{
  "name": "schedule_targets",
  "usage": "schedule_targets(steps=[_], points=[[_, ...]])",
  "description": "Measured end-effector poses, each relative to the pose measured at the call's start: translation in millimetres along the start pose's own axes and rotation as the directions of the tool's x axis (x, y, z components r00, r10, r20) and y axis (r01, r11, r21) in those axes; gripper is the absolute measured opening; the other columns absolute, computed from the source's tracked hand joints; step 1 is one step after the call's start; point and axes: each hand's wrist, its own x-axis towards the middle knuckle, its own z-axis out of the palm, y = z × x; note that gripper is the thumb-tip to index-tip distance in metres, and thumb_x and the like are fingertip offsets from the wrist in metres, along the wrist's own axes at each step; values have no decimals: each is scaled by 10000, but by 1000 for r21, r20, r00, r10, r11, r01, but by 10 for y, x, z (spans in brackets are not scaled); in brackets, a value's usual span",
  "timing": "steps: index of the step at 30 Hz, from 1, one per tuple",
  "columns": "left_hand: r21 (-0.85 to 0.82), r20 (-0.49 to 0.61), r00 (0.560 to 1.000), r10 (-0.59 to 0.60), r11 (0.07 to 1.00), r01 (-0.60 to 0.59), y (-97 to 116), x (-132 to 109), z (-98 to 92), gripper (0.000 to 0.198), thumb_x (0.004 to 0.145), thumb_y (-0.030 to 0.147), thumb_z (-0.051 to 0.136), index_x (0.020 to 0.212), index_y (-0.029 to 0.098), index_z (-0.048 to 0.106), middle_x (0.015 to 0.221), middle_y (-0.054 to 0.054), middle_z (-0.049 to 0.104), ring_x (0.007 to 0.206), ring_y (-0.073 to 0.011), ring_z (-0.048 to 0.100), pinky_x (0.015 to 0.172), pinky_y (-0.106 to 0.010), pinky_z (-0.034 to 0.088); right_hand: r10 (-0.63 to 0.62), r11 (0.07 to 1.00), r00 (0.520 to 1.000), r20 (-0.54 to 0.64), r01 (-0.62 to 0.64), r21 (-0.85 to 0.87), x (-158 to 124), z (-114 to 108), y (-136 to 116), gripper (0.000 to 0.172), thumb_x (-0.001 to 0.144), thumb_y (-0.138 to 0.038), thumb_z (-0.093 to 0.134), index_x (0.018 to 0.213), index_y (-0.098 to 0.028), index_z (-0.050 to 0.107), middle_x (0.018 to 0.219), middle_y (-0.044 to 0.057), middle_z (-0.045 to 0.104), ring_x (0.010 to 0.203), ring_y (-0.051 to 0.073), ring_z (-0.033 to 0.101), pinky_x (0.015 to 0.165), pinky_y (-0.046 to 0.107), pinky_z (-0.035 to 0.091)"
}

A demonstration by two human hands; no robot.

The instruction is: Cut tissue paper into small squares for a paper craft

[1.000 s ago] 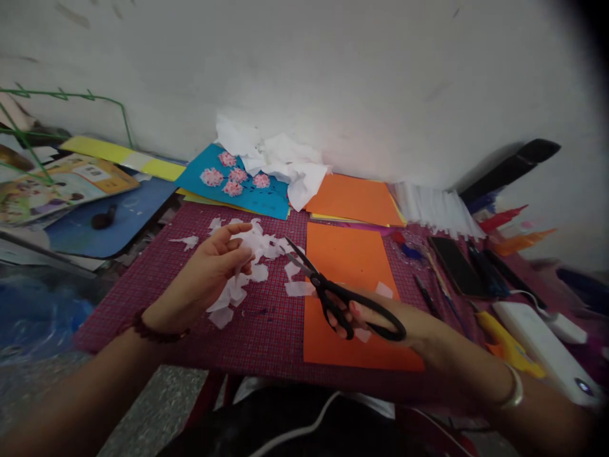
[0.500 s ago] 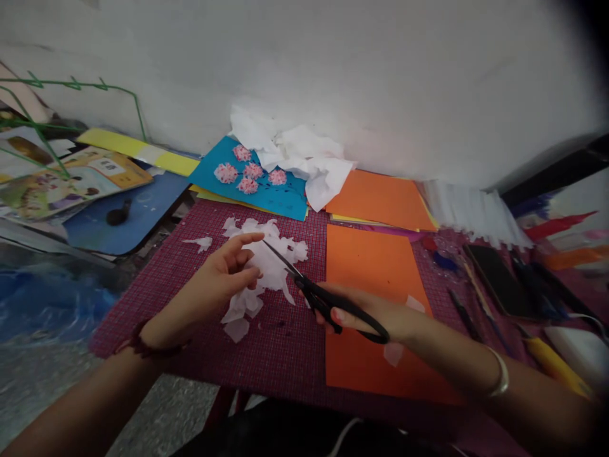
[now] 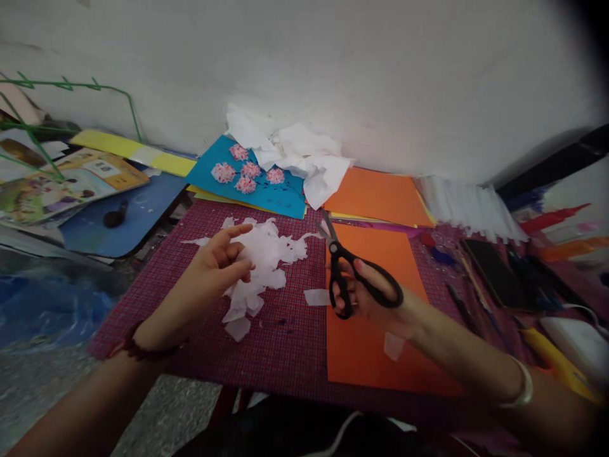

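Observation:
My left hand hovers by a heap of torn white paper scraps, its index finger and thumb stretched apart. Nothing shows between its fingers. In my right hand is a pair of black-handled scissors, blades slightly apart and pointing up toward the back of the table. They are over the left edge of an orange sheet. A white paper strip lies beside that edge, partly behind the scissors' handle. Another small paper piece rests on the orange sheet, near my right wrist.
Behind lie a blue sheet with pink-white paper flowers, crumpled white paper and more orange sheets. A phone, pens and clutter crowd the right. Books and a green wire rack stand left.
My right hand has drawn the scissors right, away from my left hand, and turned them more upright. The white strip beside the orange sheet now shows. My left hand has shifted slightly left.

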Motion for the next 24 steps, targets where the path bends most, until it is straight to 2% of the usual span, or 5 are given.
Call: schedule_targets(steps=[3, 10, 14, 18, 24], points=[[-1, -17, 999, 29, 1000, -29, -10, -27, -33, 611, 760, 207, 720, 1343, 158, 544, 640, 52, 546, 554, -108, 526, 514, -217, 381, 49, 997, 998, 39, -51, 50, -145, -71, 68, 548, 816, -688, 700, 1023, -199, 566, 869, 33, 630, 705, 144, 616, 662, 286, 471], [-116, 4, 1000, -28, 993, 29, 8, -157, -4, 676, 708, 159, 756, 1352, 189, 552, 972, -40, 673, 630, -96, 572, 556, -215, 479, 114, 967, 958, 264, -47, -250, -332, -74, 238, 640, 853, -753, 601, 1081, -155, 590, 867, 48, 615, 732, 151, 578, 670, 292, 476], [-190, 60, 995, -75, 978, 86, 1, -202, -4, 712, 703, 168, 779, 1374, 220, 546, 1097, -64, 678, 598, -71, 560, 544, -210, 488, 95, 844, 940, 326, 98, -528, -337, 55, 135, 710, 898, -759, 517, 1251, -147, 586, 995, 78, 623, 838, 183, 588, 741, 316, 495], [-245, 111, 988, -109, 960, 134, -34, -202, -26, 737, 686, 168, 814, 1373, 250, 558, 1292, -104, 630, 638, -67, 594, 555, -208, 515, 21, 736, 936, 351, 223, -639, -246, 222, 57, 769, 897, -745, 534, 1392, -156, 526, 1156, 118, 624, 1029, 248, 579, 875, 380, 495], [-250, 146, 985, -90, 960, 125, -19, -194, -54, 646, 687, 174, 822, 1298, 253, 627, 1359, -111, 599, 665, -75, 593, 541, -205, 538, -49, 762, 935, 352, 263, -592, -57, 314, 94, 689, 892, -650, 630, 1308, -106, 561, 930, 74, 595, 773, 165, 557, 693, 306, 487]])
